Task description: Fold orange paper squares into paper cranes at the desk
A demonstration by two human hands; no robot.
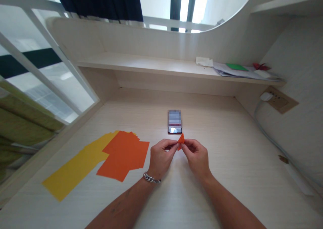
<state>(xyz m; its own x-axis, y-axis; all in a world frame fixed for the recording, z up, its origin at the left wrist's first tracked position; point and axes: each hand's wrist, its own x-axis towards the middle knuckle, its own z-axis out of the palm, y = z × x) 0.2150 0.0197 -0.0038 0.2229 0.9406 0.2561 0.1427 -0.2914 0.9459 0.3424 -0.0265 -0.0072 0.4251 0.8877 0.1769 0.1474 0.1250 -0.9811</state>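
A small folded orange paper [182, 139] is pinched between my two hands, its pointed tip upward, just in front of the phone. My left hand [163, 156], with a chain bracelet on the wrist, grips its left side between thumb and fingers. On the right side, the thumb and fingers of my right hand [197, 156] close on the same paper. The phone [174, 121] lies flat with its screen lit. Left of my hands, orange sheets [126, 156] lie fanned out, partly over yellow sheets [73, 168].
The white desk [141, 104] has a raised shelf [141, 62] at the back, holding papers [242, 72], a green sheet [236, 67] and a red folded piece [261, 66]. A charger [266, 96] with a cable sits in the right wall's socket.
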